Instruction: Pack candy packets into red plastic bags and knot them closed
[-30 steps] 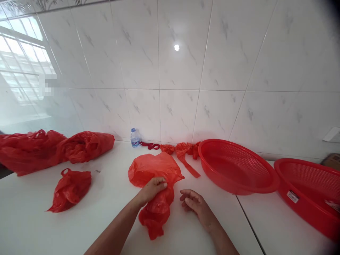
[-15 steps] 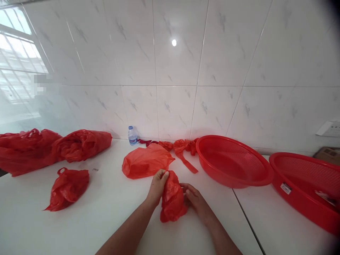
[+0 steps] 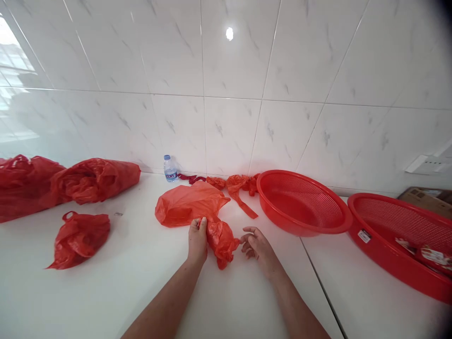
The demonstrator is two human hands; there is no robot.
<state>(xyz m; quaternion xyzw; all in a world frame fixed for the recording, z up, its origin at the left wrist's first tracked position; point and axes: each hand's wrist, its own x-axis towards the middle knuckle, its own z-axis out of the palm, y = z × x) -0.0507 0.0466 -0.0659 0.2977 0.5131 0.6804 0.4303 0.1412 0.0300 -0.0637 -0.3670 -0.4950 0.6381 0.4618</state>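
Observation:
Pinched at its gathered middle by my left hand (image 3: 198, 240) is a thin red plastic bag (image 3: 187, 202). Its wide part lies puffed on the white table beyond the hand, while a crumpled part bunches toward me and to the right. My right hand (image 3: 257, 247) is just right of that crumpled end, fingers curved and apart, fingertips close to the plastic; whether they touch it I cannot tell. Behind the bag, along the wall, lie small crumpled red bags (image 3: 237, 182) and a dark red ribbon-like strip (image 3: 191, 179).
A small water bottle (image 3: 171, 169) stands by the tiled wall. Two red perforated basins (image 3: 303, 230) (image 3: 395, 259) sit to the right, the farther one holding packets. On the left are a knotted red bag (image 3: 82, 238) and larger red bundles (image 3: 102, 181). A cardboard box (image 3: 423, 200) is behind.
The bag's crumpled end was swung to the right against my right hand, which has since drawn slightly off it. My left hand kept its hold. The view has tilted down and to the right.

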